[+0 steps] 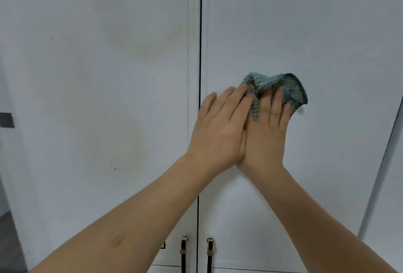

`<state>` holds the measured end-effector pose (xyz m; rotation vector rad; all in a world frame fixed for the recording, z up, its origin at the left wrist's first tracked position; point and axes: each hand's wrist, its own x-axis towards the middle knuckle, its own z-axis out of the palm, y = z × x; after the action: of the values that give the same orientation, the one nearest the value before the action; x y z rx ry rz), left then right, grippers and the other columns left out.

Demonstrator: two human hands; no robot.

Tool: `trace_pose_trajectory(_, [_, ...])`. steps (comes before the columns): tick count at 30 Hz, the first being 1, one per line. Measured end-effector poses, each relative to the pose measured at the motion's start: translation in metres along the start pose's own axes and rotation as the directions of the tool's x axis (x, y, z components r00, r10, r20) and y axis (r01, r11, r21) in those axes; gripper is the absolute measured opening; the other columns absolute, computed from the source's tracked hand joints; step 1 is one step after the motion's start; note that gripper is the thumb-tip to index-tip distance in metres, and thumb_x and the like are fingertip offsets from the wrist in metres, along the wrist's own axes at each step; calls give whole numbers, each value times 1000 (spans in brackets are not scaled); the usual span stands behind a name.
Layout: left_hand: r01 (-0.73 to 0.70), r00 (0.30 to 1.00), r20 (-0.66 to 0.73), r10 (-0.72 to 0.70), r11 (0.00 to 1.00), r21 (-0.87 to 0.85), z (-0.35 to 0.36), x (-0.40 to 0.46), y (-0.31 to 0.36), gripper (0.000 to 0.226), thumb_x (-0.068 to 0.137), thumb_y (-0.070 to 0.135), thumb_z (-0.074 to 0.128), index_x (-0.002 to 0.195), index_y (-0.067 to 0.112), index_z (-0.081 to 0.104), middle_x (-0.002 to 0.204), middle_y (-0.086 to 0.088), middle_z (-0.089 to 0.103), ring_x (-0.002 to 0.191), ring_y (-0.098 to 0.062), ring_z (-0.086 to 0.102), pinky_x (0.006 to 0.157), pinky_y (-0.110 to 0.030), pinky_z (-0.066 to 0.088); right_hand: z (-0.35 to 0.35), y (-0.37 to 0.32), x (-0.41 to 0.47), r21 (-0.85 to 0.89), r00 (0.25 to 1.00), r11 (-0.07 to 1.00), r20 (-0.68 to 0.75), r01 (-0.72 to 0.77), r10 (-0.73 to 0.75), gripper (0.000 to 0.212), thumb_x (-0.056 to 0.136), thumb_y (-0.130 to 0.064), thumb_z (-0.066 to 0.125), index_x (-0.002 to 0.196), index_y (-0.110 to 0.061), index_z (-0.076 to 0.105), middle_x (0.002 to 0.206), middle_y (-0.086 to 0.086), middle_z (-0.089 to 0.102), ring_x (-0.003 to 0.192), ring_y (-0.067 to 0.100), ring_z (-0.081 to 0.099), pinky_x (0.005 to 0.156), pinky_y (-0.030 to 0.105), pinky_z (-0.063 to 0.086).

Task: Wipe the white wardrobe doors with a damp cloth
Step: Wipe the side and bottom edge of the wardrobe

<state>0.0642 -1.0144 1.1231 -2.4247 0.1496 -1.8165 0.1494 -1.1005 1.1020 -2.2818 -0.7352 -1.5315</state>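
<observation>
Two white wardrobe doors fill the view, the left door (98, 76) and the right door (305, 32), split by a dark vertical gap. A crumpled teal cloth (290, 87) with a checked hem lies against the right door, just right of the gap. My right hand (268, 128) presses the cloth flat to the door with straight fingers. My left hand (220, 128) lies partly over the right hand, its fingers straight, fingertips touching the cloth's left part. Most of the cloth is hidden under the hands.
Faint yellowish stains (130, 148) mark the left door. Two dark strap handles, the left handle (184, 253) and the right handle (209, 255), hang low beside the gap. A grey edge (379, 174) slants at the far right; a dark patch (6, 120) sits at the far left.
</observation>
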Motion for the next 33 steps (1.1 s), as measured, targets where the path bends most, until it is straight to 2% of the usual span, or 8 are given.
trace_pose_trajectory(2, [45,999,21,-46,999,23,-17,8,-12,56,90,15,49,146,8,51,154,-7,47,143,-23,41,119,-46,24,-7,-9,19,65,999,997,-20,28,-27,85,93,-47,43,161,-19,2,166,19,6,154,40,-6,123,59,4])
trace_pose_trajectory(5, [85,996,29,-87,995,47,-45,14,-35,52,99,29,42,145,8,52,153,-8,47,143,-22,42,118,-47,25,-19,-29,40,283,994,957,-96,69,-44,68,100,-43,27,162,-25,7,168,13,7,155,34,-7,124,57,0])
trace_pose_trajectory(10, [143,988,67,-142,990,-6,-93,20,-66,57,101,40,33,143,7,51,155,-10,43,145,-23,37,116,-49,27,-35,-61,68,477,993,878,-118,37,22,66,101,-47,23,161,-21,14,167,13,12,155,33,-3,124,55,-2])
trace_pose_trajectory(17, [166,977,121,-174,983,74,-184,28,-148,60,99,45,31,143,9,51,155,-9,42,144,-23,35,119,-41,22,-58,-130,129,364,992,932,-110,-12,56,64,103,-51,19,161,-23,14,167,11,12,155,30,-4,124,55,0])
trace_pose_trajectory(20, [177,974,123,-191,977,115,-216,37,-188,61,98,43,35,147,9,46,158,-9,37,147,-23,31,120,-39,18,-70,-149,153,435,986,900,-131,-36,103,65,103,-49,21,161,-20,14,167,10,15,155,29,0,124,54,3])
trace_pose_trajectory(25, [200,968,112,-223,963,182,-256,56,-247,66,94,38,36,153,8,36,163,-10,28,150,-25,24,122,-39,17,-94,-170,193,616,958,779,-136,-119,254,65,105,-43,23,162,-17,9,168,6,11,155,27,0,125,51,3])
trace_pose_trajectory(28, [229,962,103,-253,952,201,-275,76,-277,64,97,31,43,155,8,31,165,-10,22,152,-25,20,122,-39,16,-110,-181,225,655,941,740,-134,-152,311,62,107,-41,23,162,-17,7,169,6,10,155,26,0,125,52,3])
trace_pose_trajectory(33, [212,969,75,-235,950,228,-292,112,-304,66,96,28,44,155,5,28,165,-12,19,152,-25,17,123,-42,17,-128,-188,272,565,945,808,-144,-166,295,61,108,-41,22,162,-15,8,168,9,11,155,26,1,124,54,4])
